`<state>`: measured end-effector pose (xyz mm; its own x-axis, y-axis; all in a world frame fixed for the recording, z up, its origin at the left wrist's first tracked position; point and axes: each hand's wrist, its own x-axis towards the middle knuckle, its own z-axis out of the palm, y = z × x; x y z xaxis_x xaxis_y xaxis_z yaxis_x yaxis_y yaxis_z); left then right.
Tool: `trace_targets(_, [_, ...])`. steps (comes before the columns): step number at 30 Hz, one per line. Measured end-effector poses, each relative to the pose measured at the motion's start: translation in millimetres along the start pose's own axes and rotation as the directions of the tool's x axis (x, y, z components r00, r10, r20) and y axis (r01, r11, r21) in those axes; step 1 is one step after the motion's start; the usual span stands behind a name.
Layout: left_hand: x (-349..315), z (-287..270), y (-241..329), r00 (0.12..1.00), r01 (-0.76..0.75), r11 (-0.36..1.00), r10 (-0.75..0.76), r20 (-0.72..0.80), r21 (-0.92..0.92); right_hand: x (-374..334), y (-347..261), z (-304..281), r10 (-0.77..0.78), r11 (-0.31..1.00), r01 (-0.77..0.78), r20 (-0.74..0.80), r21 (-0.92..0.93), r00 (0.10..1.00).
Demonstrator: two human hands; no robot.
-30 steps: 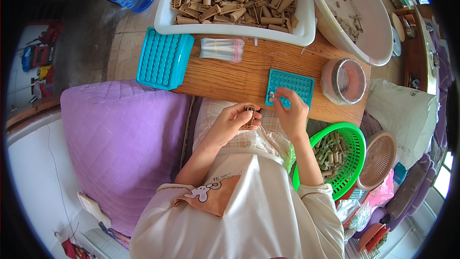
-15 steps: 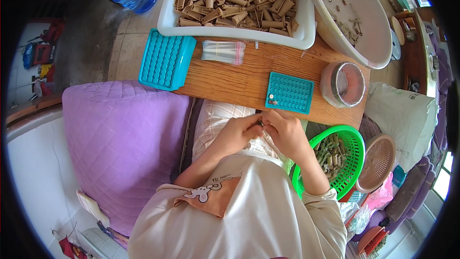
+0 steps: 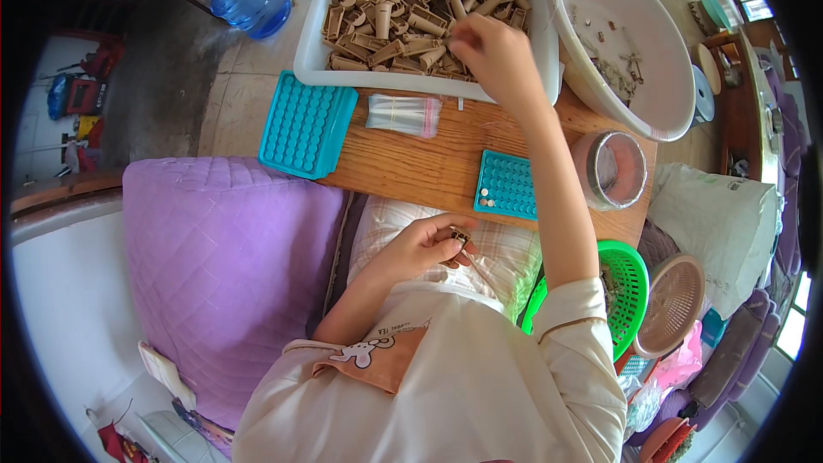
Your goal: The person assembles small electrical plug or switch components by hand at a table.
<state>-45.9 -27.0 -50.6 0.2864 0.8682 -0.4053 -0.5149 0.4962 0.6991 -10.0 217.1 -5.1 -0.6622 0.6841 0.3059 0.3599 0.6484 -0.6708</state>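
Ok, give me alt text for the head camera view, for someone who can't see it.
Seen from above, a seated person's right hand reaches into a white tray of brown tubes, while the left hand holds a small piece over the lap. A small teal grid lies on the wooden table.

Our right hand point(image 3: 497, 56) is stretched over the white tray point(image 3: 310, 51) of brown tubes point(image 3: 403, 9), our left hand point(image 3: 424, 244) low over the lap. Between them we have a bare strip of wooden worktop point(image 3: 411, 163), hemmed by the clear packet point(image 3: 403, 114) and the small blue grid tray point(image 3: 506, 184). Left of that strip lies the larger blue grid tray point(image 3: 307, 124). Right of our outstretched forearm, the white basin point(image 3: 634, 43) and the tape roll point(image 3: 610, 170) crowd the passage.
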Motion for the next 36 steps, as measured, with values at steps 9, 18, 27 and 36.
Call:
trace_targets(9, [0, 2, 1, 0.999, -0.018, 1.000, 0.018, 0.031, -0.006, 57, -5, 65, 0.153, 0.817, -0.060, 0.116, -0.573, 0.981])
trace_targets(18, [-5, -2, 2, 0.979, 0.017, 0.990, -0.046, -0.200, -0.142, 47, 9, 37, 0.157, 0.970, -0.132, 0.109, -0.204, 0.982])
trace_targets(27, [5, -6, 4, 0.967, -0.136, 0.957, 0.071, -0.246, -0.255, 1, 10, -10, 0.290, 0.941, -0.315, 0.188, 0.122, 0.938])
trace_targets(36, [13, 10, 20, 0.847, -0.494, 0.785, 0.335, -0.413, -0.375, -99, -37, -42, 0.522, 0.691, -0.552, 0.206, 0.466, 0.828])
